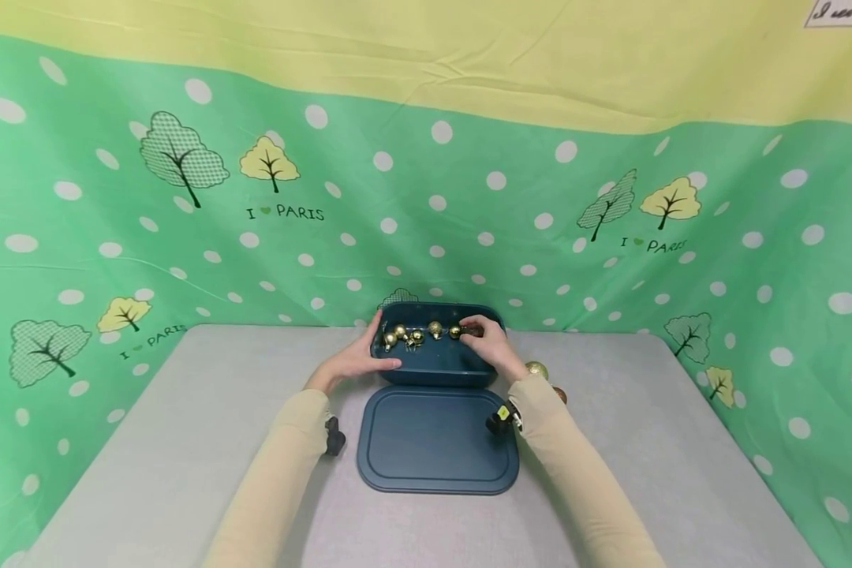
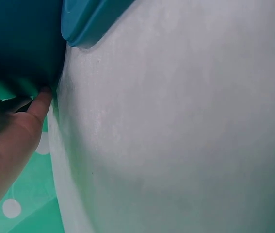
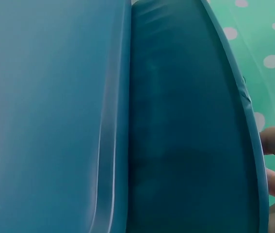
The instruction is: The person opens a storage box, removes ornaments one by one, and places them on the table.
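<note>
Left hand grips the left end of a dark blue box on the table, thumb at the near rim, while the right hand bends over the right part — fingertips at a gold bauble, though whether they pinch it I cannot tell. Other small baubles lie inside, mostly toward the left. Just in front lies a blue lid, flat — with larger ornaments beside the right sleeve.
</note>
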`<state>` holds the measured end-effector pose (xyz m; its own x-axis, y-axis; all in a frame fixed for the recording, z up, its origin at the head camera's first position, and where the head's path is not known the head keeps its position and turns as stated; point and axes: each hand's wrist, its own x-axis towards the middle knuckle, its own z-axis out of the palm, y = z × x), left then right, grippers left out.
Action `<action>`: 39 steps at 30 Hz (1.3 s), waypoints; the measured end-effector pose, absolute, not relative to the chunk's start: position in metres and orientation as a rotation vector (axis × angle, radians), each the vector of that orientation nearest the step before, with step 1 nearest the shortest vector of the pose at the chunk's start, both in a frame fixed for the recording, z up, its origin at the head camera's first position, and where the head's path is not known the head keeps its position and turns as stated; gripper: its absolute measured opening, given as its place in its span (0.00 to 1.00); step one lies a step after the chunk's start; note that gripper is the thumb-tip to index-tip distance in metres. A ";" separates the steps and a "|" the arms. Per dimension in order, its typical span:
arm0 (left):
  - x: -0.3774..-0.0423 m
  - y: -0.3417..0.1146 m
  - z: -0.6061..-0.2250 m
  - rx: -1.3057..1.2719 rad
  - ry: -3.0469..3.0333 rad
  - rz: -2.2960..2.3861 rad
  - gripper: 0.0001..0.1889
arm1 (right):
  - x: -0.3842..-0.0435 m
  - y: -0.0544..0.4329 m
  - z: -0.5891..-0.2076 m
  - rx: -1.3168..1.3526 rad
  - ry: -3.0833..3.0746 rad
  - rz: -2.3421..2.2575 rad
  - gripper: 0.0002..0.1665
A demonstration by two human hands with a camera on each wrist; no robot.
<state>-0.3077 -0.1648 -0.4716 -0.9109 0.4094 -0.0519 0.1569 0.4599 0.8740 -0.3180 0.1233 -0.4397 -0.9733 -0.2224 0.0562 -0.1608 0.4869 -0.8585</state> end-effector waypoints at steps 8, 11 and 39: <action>-0.307 -0.165 -0.471 0.446 2.427 1.457 0.63 | -0.323 0.122 -0.442 -0.247 2.647 -1.521 0.26; -0.308 -0.165 -0.472 0.451 2.432 1.455 0.63 | -0.326 0.121 -0.443 -0.216 2.614 -1.547 0.28; -0.308 -0.164 -0.473 0.475 2.418 1.495 0.62 | -0.335 0.111 -0.451 -0.395 2.346 -1.383 0.20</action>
